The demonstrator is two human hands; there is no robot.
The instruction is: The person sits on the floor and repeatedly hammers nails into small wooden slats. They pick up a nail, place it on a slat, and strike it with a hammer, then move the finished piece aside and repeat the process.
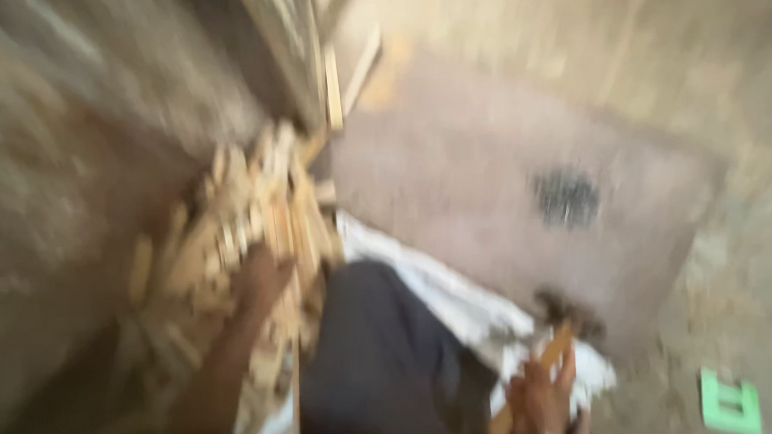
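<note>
Everything is smeared by motion, so read this loosely. Your left hand (263, 279) is down in the wood pile (230, 232) at the near left, a heap of short pale offcuts. The hand lies on or among the pieces; whether the fingers have closed on one or only rest there, you cannot tell from this view.

Your right hand (541, 397) is at the near right, wrapped around the wooden handle of a hammer (555, 322). The dark head points up and away from you, sitting over the near edge of the board (488, 178), a flat brownish slab that fills the middle of the scene and carries a dark patch toward its right. The two hands are well apart, with your knee (375, 356) in dark cloth between them and a white sack (459, 301) spread under it, running from the pile toward the hammer.

Risks, as a judgement from here:
- You are reaching into loose, splintery offcuts with a bare hand, so a splinter or a pinch from a shifting piece is likely if you grab without looking.
- The pile looks stacked loosely, and pulling from low down could spill pieces across the sack and your knee.
- The hammer head hangs raised close to your knee while your attention is on the far hand; a slack grip or a drifting wrist could drop it there.
- Upright planks (309, 55) lean at the far side just behind the pile, and a nudge to the heap may tip them toward you.

A green object (731, 401) lies on the floor at the near right, clear of both hands.
</note>
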